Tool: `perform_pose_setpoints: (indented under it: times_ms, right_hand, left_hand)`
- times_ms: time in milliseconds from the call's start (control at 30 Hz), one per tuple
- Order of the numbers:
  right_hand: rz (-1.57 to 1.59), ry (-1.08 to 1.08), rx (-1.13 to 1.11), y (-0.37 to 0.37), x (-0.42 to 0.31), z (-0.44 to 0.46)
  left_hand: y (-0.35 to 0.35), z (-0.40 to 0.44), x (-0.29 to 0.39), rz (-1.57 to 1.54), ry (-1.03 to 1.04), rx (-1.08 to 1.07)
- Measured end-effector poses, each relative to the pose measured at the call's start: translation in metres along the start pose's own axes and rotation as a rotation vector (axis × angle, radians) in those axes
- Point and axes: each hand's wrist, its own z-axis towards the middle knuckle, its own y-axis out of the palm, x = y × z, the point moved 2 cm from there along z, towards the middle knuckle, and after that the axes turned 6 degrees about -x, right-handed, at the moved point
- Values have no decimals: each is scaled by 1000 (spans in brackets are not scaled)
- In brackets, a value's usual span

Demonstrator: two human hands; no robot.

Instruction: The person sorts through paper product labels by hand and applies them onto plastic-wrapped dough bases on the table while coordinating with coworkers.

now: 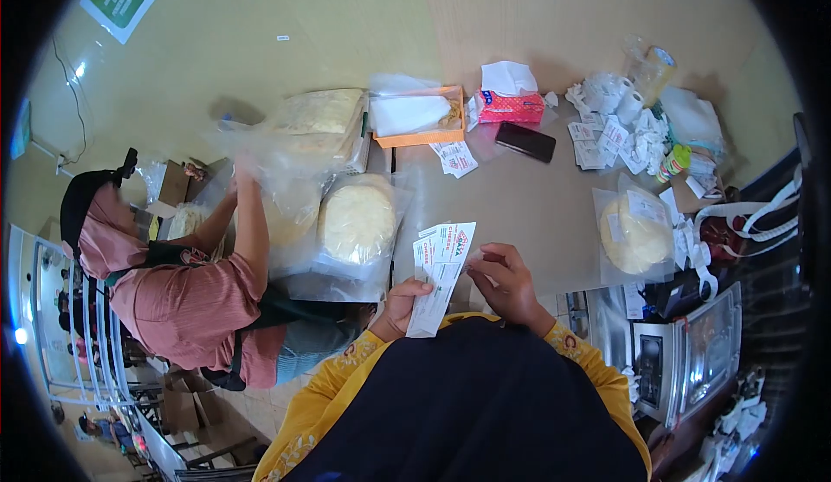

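My left hand (400,305) is closed on a small stack of printed labels (443,276), white with red and green print; the word "CHEESE" can be read on them. The thumb lies over their left edge. Close by on the right, my right hand (505,284) has thumb and fingers drawn together in a pinch near the labels' edge. Whatever is in that pinch, if anything, is too small to make out. Ahead on the left is a clear bag of round, pale flat pieces (357,220). Another such bag (636,232) lies at the table's right side.
A co-worker (190,291) at the left handles clear plastic bags. Along the back of the table (511,192) are an orange box (417,116), a tissue pack (511,105) and a phone (525,142). Crumpled label backing (645,140) and tape rolls (655,71) crowd the right corner.
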Motion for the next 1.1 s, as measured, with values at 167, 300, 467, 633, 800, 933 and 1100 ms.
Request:
perform_pose_setpoints:
  times_ms: [167, 300, 467, 633, 800, 933, 1100]
  right_hand:
    - [272, 255, -15, 0, 9, 2]
    - [481, 384, -34, -2, 13, 6]
    - [395, 403, -153, -11, 11, 16]
    - [66, 250, -199, -16, 0, 24]
    - [-99, 123, -253, -19, -10, 29]
    - [-90, 100, -227, -17, -6, 23]
    - [189, 502, -48, -34, 10, 18]
  left_hand:
    - [0, 1, 1, 60, 6, -8]
    - [6, 0, 3, 140, -4, -13]
    - [27, 5, 7, 266, -25, 47]
    - [27, 8, 10, 268, -25, 30]
    - [21, 7, 8, 243, -56, 85]
    - [28, 5, 8, 322, -48, 101]
    - [25, 16, 21, 610, 332, 256]
